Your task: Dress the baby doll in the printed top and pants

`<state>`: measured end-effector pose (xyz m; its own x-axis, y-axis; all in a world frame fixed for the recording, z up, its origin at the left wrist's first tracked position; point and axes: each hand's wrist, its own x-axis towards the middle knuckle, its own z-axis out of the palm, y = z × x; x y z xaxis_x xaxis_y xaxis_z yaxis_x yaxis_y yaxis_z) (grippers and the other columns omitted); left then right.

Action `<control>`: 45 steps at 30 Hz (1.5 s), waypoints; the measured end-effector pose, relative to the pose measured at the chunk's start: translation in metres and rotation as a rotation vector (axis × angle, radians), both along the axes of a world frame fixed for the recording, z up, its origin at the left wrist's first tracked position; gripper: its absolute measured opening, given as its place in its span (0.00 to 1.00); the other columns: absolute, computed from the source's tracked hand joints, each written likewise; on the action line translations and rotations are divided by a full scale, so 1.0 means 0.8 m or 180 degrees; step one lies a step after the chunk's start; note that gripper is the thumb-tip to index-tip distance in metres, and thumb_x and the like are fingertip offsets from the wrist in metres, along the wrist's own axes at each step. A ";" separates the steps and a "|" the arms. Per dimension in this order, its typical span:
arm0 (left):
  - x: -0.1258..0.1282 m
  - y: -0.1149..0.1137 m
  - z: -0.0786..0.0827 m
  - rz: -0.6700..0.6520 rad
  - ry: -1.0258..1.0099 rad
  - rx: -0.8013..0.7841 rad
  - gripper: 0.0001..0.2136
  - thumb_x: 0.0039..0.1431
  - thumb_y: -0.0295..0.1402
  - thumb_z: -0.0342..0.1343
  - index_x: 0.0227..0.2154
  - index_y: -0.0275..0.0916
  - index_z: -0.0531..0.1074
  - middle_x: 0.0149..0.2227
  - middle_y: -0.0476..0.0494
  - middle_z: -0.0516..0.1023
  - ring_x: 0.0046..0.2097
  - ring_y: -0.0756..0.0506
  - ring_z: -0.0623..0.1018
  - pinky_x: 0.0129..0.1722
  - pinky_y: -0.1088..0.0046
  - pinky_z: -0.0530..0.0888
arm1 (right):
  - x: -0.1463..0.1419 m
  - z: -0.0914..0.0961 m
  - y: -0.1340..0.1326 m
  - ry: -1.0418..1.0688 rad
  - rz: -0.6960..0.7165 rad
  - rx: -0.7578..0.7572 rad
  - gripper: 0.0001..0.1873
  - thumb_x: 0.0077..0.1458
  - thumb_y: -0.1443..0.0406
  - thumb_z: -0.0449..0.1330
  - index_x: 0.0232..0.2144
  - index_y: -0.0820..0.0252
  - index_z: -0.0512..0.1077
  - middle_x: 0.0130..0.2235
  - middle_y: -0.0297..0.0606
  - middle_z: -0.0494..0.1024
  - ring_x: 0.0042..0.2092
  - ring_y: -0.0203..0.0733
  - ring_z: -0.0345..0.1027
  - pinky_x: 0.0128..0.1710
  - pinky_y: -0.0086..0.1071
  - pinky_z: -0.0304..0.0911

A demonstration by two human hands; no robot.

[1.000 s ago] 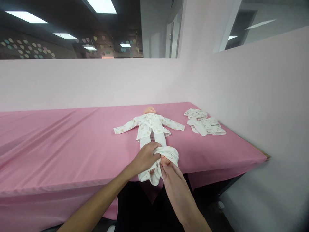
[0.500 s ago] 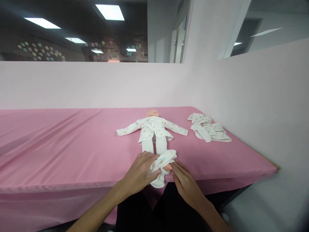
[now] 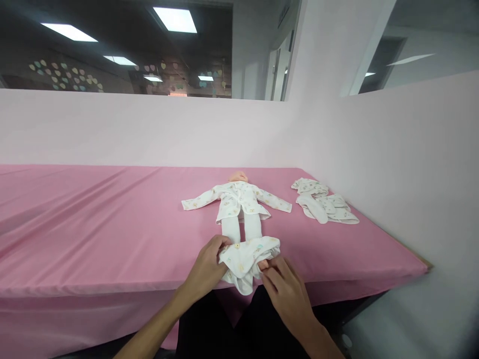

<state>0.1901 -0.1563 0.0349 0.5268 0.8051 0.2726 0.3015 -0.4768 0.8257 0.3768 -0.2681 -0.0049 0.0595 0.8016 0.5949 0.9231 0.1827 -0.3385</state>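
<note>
A baby doll [image 3: 238, 177] lies on its back with its head toward the wall and its legs toward me. It wears a white printed jacket [image 3: 239, 197], arms spread, and its white legs [image 3: 231, 228] show below the hem. Bunched around the lower legs are white printed baby pants [image 3: 241, 257]. My left hand [image 3: 207, 264] grips the pants' left edge, fingertips partly hidden behind the cloth. At the other side, my right hand [image 3: 285, 286] is closed on the doll's foot [image 3: 263, 265], which pokes out of the fabric.
More white printed baby clothes [image 3: 325, 202] lie folded in a loose pile at the right. A pink cloth [image 3: 93, 234] covers the table, with its front edge close to my lap. White walls [image 3: 149, 129] with windows stand behind and at the right.
My left hand has shifted left and spread the pants wider across the lower legs. The right hand has stayed near the foot, its fingers now curled around it.
</note>
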 end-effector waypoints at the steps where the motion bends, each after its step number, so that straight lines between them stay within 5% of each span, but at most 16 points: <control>1: 0.005 0.000 -0.002 0.0061 -0.0047 0.0013 0.07 0.55 0.35 0.53 0.36 0.39 0.68 0.37 0.46 0.75 0.38 0.45 0.73 0.35 0.71 0.70 | -0.007 -0.004 -0.002 -0.0201 -0.0033 0.0006 0.13 0.61 0.65 0.53 0.28 0.54 0.75 0.34 0.42 0.76 0.37 0.46 0.69 0.39 0.42 0.64; 7: 0.008 -0.002 -0.016 0.0127 -0.0075 0.0108 0.07 0.55 0.34 0.53 0.37 0.40 0.67 0.39 0.46 0.73 0.38 0.45 0.73 0.35 0.71 0.70 | -0.028 -0.025 -0.003 0.0399 0.0119 0.0112 0.10 0.60 0.67 0.54 0.33 0.54 0.75 0.35 0.40 0.79 0.38 0.46 0.73 0.40 0.39 0.65; 12: -0.013 -0.009 -0.012 -0.0377 0.0107 0.0018 0.16 0.56 0.34 0.54 0.48 0.43 0.66 0.49 0.43 0.69 0.47 0.44 0.71 0.45 0.68 0.71 | -0.020 -0.015 0.009 0.1577 -0.0402 -0.0025 0.10 0.53 0.61 0.60 0.23 0.54 0.64 0.25 0.34 0.72 0.26 0.42 0.67 0.28 0.35 0.61; 15: -0.017 -0.016 -0.011 -0.0458 0.0254 0.0075 0.22 0.53 0.33 0.56 0.52 0.45 0.63 0.52 0.44 0.65 0.50 0.43 0.70 0.48 0.68 0.71 | -0.020 -0.005 0.012 0.2023 -0.0597 -0.0219 0.10 0.51 0.61 0.61 0.32 0.54 0.63 0.28 0.33 0.73 0.28 0.43 0.68 0.29 0.36 0.62; 19: -0.012 -0.022 -0.018 -0.0369 0.0478 0.0324 0.26 0.53 0.29 0.53 0.56 0.48 0.60 0.54 0.44 0.61 0.47 0.44 0.72 0.44 0.68 0.72 | -0.023 -0.003 0.020 0.1440 -0.0852 -0.0248 0.21 0.49 0.64 0.60 0.45 0.55 0.61 0.36 0.40 0.74 0.33 0.48 0.71 0.29 0.38 0.62; 24: -0.018 -0.013 -0.019 -0.0747 0.0336 0.0489 0.25 0.54 0.26 0.50 0.56 0.45 0.60 0.55 0.41 0.62 0.52 0.42 0.69 0.50 0.66 0.70 | -0.025 0.004 0.027 0.0602 -0.1113 -0.0306 0.10 0.48 0.67 0.57 0.36 0.56 0.63 0.37 0.41 0.73 0.29 0.44 0.67 0.25 0.34 0.54; 29: -0.023 0.005 -0.008 -0.0669 -0.0193 -0.0087 0.12 0.58 0.28 0.50 0.45 0.43 0.69 0.49 0.43 0.70 0.49 0.44 0.72 0.48 0.69 0.71 | 0.004 0.044 0.027 0.1535 -0.0144 -0.1020 0.10 0.55 0.60 0.54 0.38 0.56 0.67 0.36 0.37 0.73 0.35 0.42 0.67 0.32 0.33 0.61; 34: 0.002 0.019 -0.013 -0.0113 -0.0556 -0.0739 0.16 0.57 0.35 0.55 0.48 0.42 0.67 0.44 0.45 0.74 0.44 0.44 0.74 0.43 0.69 0.72 | 0.041 0.071 0.064 0.1552 -0.0493 -0.0669 0.21 0.49 0.51 0.60 0.41 0.57 0.68 0.45 0.41 0.71 0.45 0.47 0.65 0.41 0.38 0.61; 36: 0.008 0.024 -0.016 -0.0038 -0.0623 -0.0788 0.16 0.56 0.35 0.55 0.48 0.42 0.67 0.42 0.46 0.75 0.43 0.44 0.75 0.40 0.70 0.71 | 0.045 0.070 0.080 0.1512 -0.0432 -0.0821 0.18 0.50 0.52 0.59 0.39 0.56 0.67 0.42 0.38 0.72 0.43 0.46 0.65 0.38 0.37 0.60; 40: -0.009 0.039 -0.012 -0.0650 -0.0414 -0.0890 0.18 0.54 0.36 0.59 0.48 0.43 0.67 0.43 0.46 0.74 0.43 0.44 0.74 0.41 0.70 0.70 | 0.055 0.057 0.094 0.1415 0.0032 -0.1186 0.18 0.58 0.52 0.51 0.23 0.56 0.59 0.26 0.31 0.67 0.30 0.39 0.61 0.29 0.34 0.55; 43: -0.030 0.056 -0.009 -0.1326 -0.0664 -0.1515 0.24 0.54 0.38 0.61 0.53 0.43 0.65 0.45 0.44 0.74 0.46 0.44 0.73 0.45 0.68 0.69 | 0.073 0.054 0.090 0.1584 0.0112 -0.1229 0.20 0.59 0.50 0.50 0.23 0.57 0.60 0.25 0.31 0.65 0.28 0.38 0.59 0.28 0.33 0.55; 45: -0.037 0.066 -0.010 -0.1319 -0.1097 -0.1869 0.19 0.58 0.40 0.57 0.51 0.41 0.66 0.43 0.43 0.74 0.46 0.45 0.73 0.47 0.68 0.68 | 0.087 0.064 0.087 0.1841 0.0374 -0.1521 0.19 0.57 0.50 0.53 0.26 0.57 0.65 0.27 0.32 0.68 0.30 0.39 0.62 0.29 0.33 0.57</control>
